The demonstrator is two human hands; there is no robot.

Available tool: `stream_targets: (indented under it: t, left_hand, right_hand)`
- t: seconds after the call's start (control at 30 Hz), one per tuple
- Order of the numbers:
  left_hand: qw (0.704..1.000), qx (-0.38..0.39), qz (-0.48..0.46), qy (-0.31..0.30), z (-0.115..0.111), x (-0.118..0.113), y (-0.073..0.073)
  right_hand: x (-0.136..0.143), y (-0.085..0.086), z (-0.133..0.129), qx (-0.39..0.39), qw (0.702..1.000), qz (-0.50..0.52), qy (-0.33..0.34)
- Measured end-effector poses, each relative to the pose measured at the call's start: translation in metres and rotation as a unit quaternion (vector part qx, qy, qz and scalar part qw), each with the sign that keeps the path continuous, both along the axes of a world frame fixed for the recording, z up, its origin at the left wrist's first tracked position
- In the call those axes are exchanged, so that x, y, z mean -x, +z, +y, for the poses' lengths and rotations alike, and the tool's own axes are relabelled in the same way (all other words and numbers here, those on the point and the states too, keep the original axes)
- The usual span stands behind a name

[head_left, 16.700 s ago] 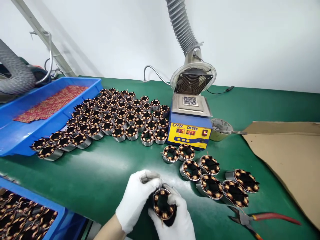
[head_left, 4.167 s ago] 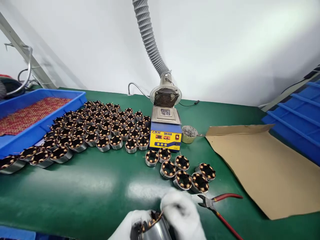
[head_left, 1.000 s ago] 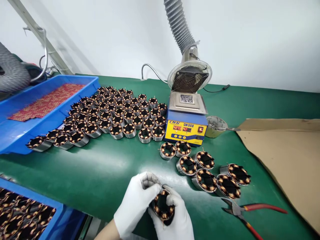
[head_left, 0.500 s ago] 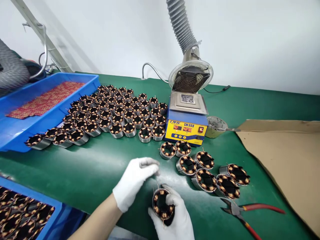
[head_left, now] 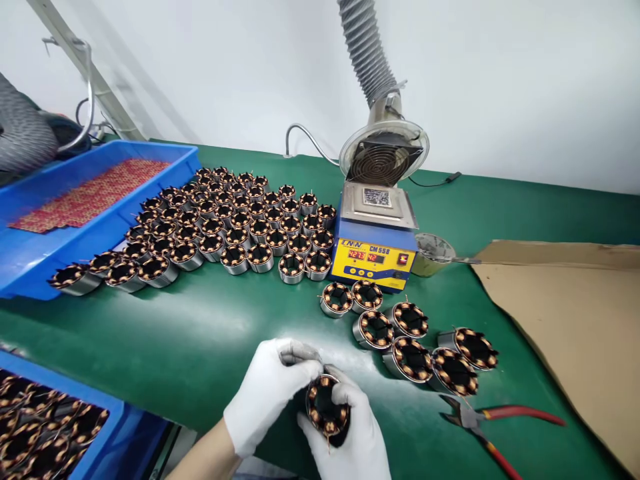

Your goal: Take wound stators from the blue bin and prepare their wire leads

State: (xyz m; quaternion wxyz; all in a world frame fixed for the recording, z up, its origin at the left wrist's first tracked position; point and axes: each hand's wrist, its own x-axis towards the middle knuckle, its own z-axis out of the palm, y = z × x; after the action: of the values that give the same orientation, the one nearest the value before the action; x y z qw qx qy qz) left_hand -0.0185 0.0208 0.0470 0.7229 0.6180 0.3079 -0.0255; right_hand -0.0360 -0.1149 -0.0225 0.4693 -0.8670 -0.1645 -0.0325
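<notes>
My right hand [head_left: 353,427], in a white glove, is closed around a motor stator [head_left: 327,405] with copper windings and a metal ring. It is held low over the bench, its open middle turned up, the thumb inside the ring. At the far left of its rim, my gloved left hand [head_left: 277,377] pinches thumb and fingers together on a wire lead, mostly hidden by the fingertips. Another short copper lead sticks out at the stator's near edge. Right of my hands, several stators [head_left: 407,360] rest on the green bench.
Many stators [head_left: 235,220] stand in rows beside a blue tray [head_left: 165,155] of red boards. A solder pot [head_left: 373,257] sits under a fume hose [head_left: 367,53]. Red-handled cutters [head_left: 470,420] and cardboard [head_left: 565,300] lie right. A blue bin [head_left: 117,417] of stators is lower left.
My left hand has come down and right to the stator's rim, its fingertips now covering the leads that stood up there. The right hand keeps its hold, nearly in place.
</notes>
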Motion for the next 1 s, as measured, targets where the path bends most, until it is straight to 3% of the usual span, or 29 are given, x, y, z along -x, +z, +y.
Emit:
stream_targets:
  t: [0.1,0.17,0.27,0.33,0.43,0.5,0.57,0.67,0.87,1.0]
  left_hand:
    - [0.994,-0.027,-0.014,0.108,0.01,0.002,-0.002]
    - [0.992,-0.043,-0.021,0.118,0.015,0.006,-0.003]
    - [0.995,-0.096,-0.019,-0.038,0.015,0.01,-0.002]
    - [0.978,-0.159,-0.033,-0.132,0.012,0.009,0.0]
    - [0.944,-0.232,-0.076,-0.223,0.009,0.001,0.005]
    - [0.929,-0.237,-0.092,-0.269,0.011,-0.003,0.007]
    - [0.948,-0.187,-0.081,-0.245,0.013,-0.004,0.008]
    - [0.986,-0.097,-0.025,-0.135,0.012,0.004,0.003]
    - [0.975,-0.19,0.019,-0.114,-0.007,0.012,-0.008]
    - [0.979,-0.18,-0.006,-0.09,-0.012,0.007,-0.007]
  right_hand:
    - [0.001,-0.002,-0.003,-0.007,1.0,0.008,0.005]
    - [0.003,-0.004,-0.004,-0.01,1.0,0.012,0.003]
    - [0.003,-0.004,-0.005,-0.012,1.0,0.014,0.001]
    - [0.002,-0.003,-0.005,-0.008,1.0,0.017,-0.004]
    - [0.0,-0.001,-0.005,0.009,1.0,0.018,-0.014]
    - [-0.001,-0.001,-0.005,0.02,1.0,0.014,-0.017]
    - [-0.001,-0.003,-0.006,0.025,1.0,0.007,-0.017]
    - [-0.001,-0.007,-0.006,0.019,1.0,-0.011,-0.009]
    - [-0.001,-0.009,-0.004,0.027,0.999,-0.035,-0.027]
    - [-0.002,-0.011,-0.005,0.026,0.998,-0.043,-0.027]
